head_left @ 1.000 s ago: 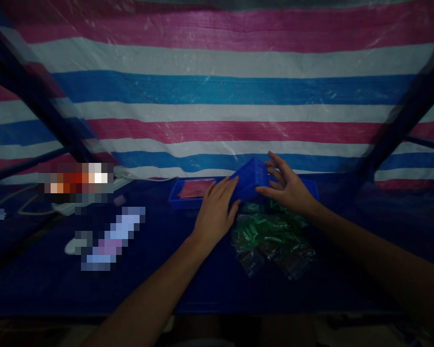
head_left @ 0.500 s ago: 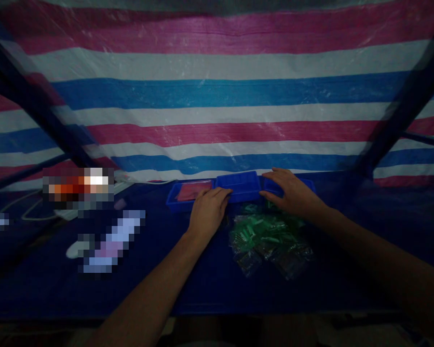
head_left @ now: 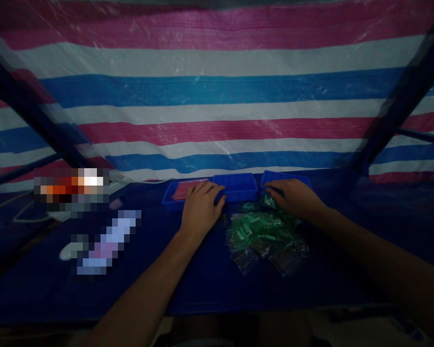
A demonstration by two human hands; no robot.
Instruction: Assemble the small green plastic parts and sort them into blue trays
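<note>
Step in hand, by appearance: seating the middle tray (head_left: 236,187). Your left hand (head_left: 201,208) rests open at its left front corner; your right hand (head_left: 292,197) pinches a green bag (head_left: 268,201) just right of it. Next: lift that bag cleanly.

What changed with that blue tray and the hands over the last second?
The middle blue tray, held tilted up a second ago, now sits flat in the row of trays. The left hand rests at its front edge; the right hand has slid down onto the bags of green parts. The tray with the pink sheet and the striped tarp stayed put.
</note>
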